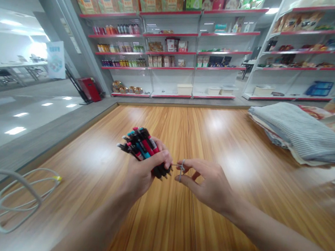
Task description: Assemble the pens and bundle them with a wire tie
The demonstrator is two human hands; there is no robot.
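Red, blue and black pens [141, 146], grey-striped folded cloth [300, 132], brown wood-grain table [158, 219].

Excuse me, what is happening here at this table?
A person at a wooden table grips a bundle of pens in the left hand. The right hand pinches a small grey band close beside the lower ends of the pens. A folded striped cloth lies at the right, and a white cable at the left.
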